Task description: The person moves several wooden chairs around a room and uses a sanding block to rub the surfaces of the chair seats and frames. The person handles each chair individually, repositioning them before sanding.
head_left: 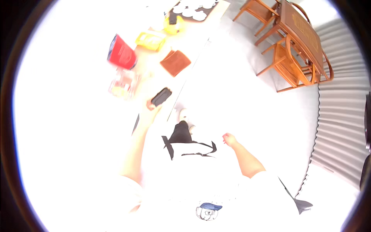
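Observation:
My left hand (150, 105) is closed around one end of a black oblong object (161, 96) with rounded corners. It is held at the near part of the pale table. Whether it is a phone or a case I cannot make out. My right hand (229, 139) hangs away from the table on the right, its fingers curled with nothing visible in them. Beyond the black object lies a folded brown cloth (176, 63) at the table's edge. A clear plastic pack (124, 85) with red print sits to the left, and a red bag (123, 55) stands behind it.
Farther along the table are a yellow packet (150, 41), a yellow container (173, 25) with a black top, and a dark tray (205, 16) of white round pieces. A wooden table (301, 31) and wooden chairs (288, 65) stand at the far right, before a grey pleated curtain (340, 100).

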Demonstrator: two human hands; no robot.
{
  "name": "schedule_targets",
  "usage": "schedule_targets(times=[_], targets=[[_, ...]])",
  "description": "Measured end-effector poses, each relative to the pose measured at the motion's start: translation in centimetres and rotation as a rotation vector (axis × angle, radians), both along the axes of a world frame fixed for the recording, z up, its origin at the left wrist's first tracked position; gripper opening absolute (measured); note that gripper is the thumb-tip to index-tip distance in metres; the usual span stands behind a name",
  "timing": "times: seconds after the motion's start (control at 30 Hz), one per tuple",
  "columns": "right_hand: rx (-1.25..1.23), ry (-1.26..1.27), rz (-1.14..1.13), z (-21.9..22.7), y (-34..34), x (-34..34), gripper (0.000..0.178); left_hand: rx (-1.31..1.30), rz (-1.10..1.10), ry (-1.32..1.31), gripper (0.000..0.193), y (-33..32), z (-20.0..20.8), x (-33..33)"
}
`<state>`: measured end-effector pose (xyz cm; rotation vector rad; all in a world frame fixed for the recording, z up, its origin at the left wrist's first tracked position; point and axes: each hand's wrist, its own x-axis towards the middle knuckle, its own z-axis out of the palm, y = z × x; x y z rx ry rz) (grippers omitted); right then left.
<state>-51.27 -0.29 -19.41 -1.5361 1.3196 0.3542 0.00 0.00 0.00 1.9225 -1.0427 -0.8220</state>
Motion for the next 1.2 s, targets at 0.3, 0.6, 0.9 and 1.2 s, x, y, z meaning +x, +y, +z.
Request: schedule_targets(times=[0.3, 0.6, 0.9, 1.2], targets=[[0.190, -0.109, -0.623, 5.1, -22.2, 3.2, 0.026, 0.134, 0.202, -0.137, 0.073, -22.2, -8.0, 5.3], [0.239, 0.039, -0.866, 14.2, -20.6, -15.7, 0.027, 0.474, -0.254, -0.531, 0.056, -22.6, 5.5, -13.1], [0.006, 0.107, -0.269, 8.2, -26.6, -26.3, 0.030, 0.951, -0.138, -0.873, 0.097, -35.5, -4.3, -22.9], [0.145, -0.042, -1.330, 20.6, -49.7, -41.9, 0.025, 0.879, -0.312, -0.464, 0.050, -42.1, -3.6, -26.9]])
